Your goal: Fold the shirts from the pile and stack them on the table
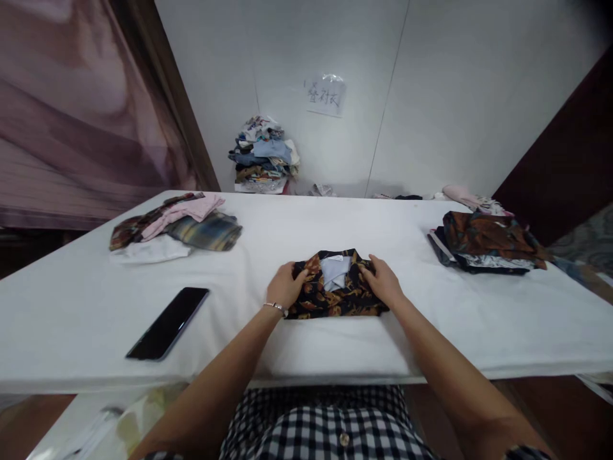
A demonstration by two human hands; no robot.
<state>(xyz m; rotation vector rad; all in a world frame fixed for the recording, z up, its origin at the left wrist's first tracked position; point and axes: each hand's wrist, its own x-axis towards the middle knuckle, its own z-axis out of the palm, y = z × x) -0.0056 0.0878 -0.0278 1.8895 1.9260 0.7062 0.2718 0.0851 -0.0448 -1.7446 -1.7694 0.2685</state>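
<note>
Head view: right of the phone (168,324) on the white surface (335,222), the left hand (286,285) has its grip closed on a folded shirt (335,303), black with golden-brown print, grey-blue inside the collar; farther right, the right hand (387,281) pinches its opposite edge.

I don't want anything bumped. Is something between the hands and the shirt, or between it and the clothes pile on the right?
Nothing else visible does: the left hand and right hand touch the shirt. Toward the pile, I see only the right hand and white cloth.
</note>
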